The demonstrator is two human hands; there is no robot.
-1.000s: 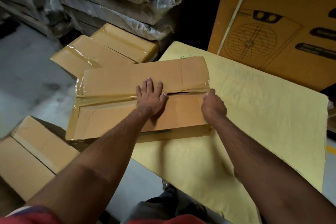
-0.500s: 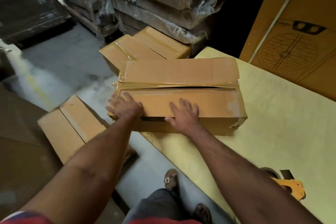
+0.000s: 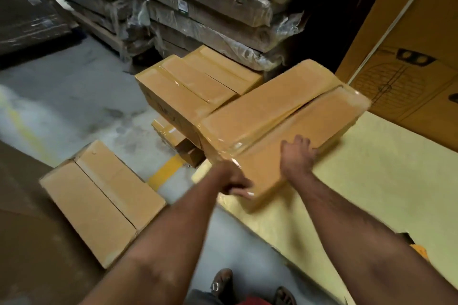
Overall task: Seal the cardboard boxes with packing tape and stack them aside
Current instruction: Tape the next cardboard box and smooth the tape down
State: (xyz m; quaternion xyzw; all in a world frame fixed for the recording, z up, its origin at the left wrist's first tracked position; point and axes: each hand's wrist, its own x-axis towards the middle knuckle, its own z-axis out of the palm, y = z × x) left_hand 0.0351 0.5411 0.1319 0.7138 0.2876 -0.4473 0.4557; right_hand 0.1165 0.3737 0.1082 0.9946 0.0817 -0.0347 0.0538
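While box (image 3: 280,116) overhangs table (image 3: 371,181) edge, L hand (image 3: 234,178) grips corner, R hand (image 3: 296,156) flat.

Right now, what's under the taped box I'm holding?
The taped box rests on the yellow sheet over the table, its left end overhanging smaller boxes on the floor. The left hand grips its near corner; anything beneath the box itself is hidden.

We find bare yellow surface (image 3: 371,181) open to the right of the taped box (image 3: 285,116). To its left, stacked sealed boxes (image 3: 195,82) stand close beside it, another box (image 3: 99,200) lies on the floor (image 3: 74,96), and wrapped pallets (image 3: 210,15) wall off the far side.
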